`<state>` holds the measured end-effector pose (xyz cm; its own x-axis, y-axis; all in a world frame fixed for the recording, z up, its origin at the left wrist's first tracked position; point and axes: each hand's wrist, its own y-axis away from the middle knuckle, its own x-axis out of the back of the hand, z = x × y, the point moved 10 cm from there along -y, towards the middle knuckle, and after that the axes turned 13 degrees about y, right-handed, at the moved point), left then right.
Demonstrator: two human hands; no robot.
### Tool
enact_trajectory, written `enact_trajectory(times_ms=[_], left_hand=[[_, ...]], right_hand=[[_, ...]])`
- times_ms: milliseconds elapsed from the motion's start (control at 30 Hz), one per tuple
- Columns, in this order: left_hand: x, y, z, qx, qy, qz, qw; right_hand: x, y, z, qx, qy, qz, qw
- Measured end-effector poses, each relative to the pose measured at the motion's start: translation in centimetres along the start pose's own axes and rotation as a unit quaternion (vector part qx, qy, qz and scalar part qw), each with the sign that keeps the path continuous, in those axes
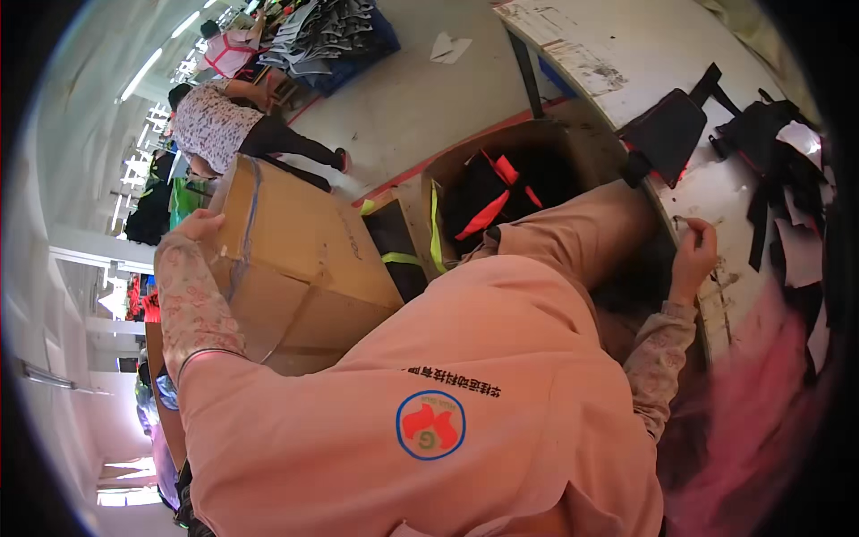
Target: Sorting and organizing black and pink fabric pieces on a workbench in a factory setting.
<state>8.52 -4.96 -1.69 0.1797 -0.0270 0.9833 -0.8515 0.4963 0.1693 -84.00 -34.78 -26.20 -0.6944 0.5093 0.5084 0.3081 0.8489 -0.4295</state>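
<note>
My left hand [201, 227] is closed over the upper edge of a large brown cardboard box [309, 237] standing at my left side. My right hand [695, 259] is beside the edge of the worktable [617, 67], its fingers bent and the thumb close to the index finger. Whatever may be between them is too small to make out. Ahead of that hand, a black fabric piece with a strap and red trim [667, 136] lies partly over the table edge. More black strapped pieces [768, 134] lie farther right on the table.
Between the box and the table, an open carton [452, 152] holds black fabric with red and yellow-green strips [497, 201]. Two people work at the far left, one in a patterned top [215, 121]. Beyond them, a blue crate [380, 45] carries stacked grey pieces. White scrap [449, 48] lies on the floor.
</note>
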Motion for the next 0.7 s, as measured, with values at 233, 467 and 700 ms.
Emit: enact_trajectory(times_ms=[233,467,700], left_hand=[[-0.9,-1.0,15.6,-0.183,-0.006,-0.006,0.983],[-16.9,10.7,51.4,-0.523,0.113,-0.235,0.811],[-29.3,37.2,72.0,-0.797,0.193,-0.243,0.518]], right_hand=[[0.9,-0.4,-0.8,0.027,0.001,0.051,0.998],[0.7,-0.4,-1.2,0.038,0.036,0.085,0.995],[2.1,0.3,-1.1,0.086,0.04,0.171,0.981]])
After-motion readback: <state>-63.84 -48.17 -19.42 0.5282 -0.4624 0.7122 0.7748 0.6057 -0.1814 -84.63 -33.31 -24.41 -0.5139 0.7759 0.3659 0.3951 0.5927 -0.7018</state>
